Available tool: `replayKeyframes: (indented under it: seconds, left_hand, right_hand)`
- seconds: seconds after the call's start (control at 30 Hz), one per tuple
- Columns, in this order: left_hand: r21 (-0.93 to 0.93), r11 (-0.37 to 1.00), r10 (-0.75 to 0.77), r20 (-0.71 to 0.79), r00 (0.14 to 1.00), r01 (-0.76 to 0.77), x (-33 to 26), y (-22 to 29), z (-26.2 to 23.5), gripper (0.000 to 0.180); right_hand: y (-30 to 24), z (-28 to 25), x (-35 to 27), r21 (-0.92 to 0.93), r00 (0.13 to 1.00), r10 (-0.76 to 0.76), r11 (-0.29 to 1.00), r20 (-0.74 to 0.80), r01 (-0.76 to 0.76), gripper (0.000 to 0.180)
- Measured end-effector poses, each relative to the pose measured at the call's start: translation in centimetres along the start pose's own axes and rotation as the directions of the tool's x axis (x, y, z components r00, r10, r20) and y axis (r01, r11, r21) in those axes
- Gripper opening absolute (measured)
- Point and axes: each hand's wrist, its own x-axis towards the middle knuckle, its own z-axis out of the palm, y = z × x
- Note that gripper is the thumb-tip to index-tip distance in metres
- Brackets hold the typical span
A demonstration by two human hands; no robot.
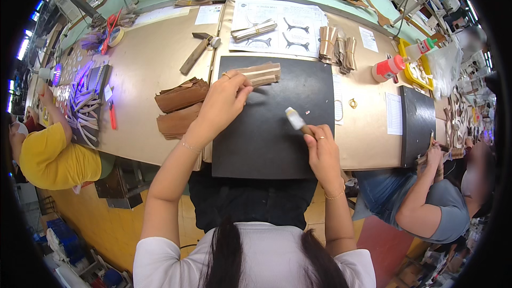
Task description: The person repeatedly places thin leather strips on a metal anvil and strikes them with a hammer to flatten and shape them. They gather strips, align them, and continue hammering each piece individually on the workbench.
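Over the upper part of a black work board (266, 149), my left hand (230, 96) grips a bundle of brown leather strips (261, 74) with a pale stripe along it. The fingers are closed round its left end. My right hand (322, 152) is closed on the wooden handle of a brush (296, 120). Its white head points up and left, above the board and apart from the strips. A small pale scrap (308, 112) lies beside the brush head. Left of the board are two stacks of brown leather pieces (182, 95), close to my left forearm.
A hammer (196, 56) lies beyond the stacks. Printed sheets (306, 16) and bundled strips (336, 48) lie past the board. On the right stand a red bottle (388, 68) and a yellow tray (413, 64). Co-workers sit at left (53, 154) and right (426, 208).
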Motion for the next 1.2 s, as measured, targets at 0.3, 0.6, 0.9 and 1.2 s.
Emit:
replayKeyframes:
  seconds: [0.3, 0.6, 0.9, 1.2]
  left_hand:
    - [-0.093, 0.991, -0.068, 0.293, 0.954, 0.099, -2.9, 0.7, 3.7, 0.055]
    - [0.075, 0.977, -0.209, 0.462, 0.862, 0.197, -1.1, 1.5, 3.7, 0.063]
    - [0.065, 0.986, -0.166, 0.29, 0.942, 0.154, -7.1, 3.0, 4.5, 0.021]
    - [0.111, 0.993, -0.025, -0.098, 0.995, 0.036, -8.6, 1.6, 6.6, 0.019]
  right_hand:
    - [0.0, -1.0, -2.0, 0.169, 0.99, 0.144, 0.976, -0.01, -0.14, 0.027]
    - [-0.8, -0.1, -1.7, 0.164, 0.988, 0.157, 0.974, -0.006, -0.154, 0.025]
    - [-1.0, -0.3, -2.0, 0.132, 0.992, 0.122, 0.984, 0.006, -0.122, 0.025]
    - [-2.5, 1.0, -2.4, -0.037, 0.999, -0.037, 0.999, -0.002, 0.037, 0.034]
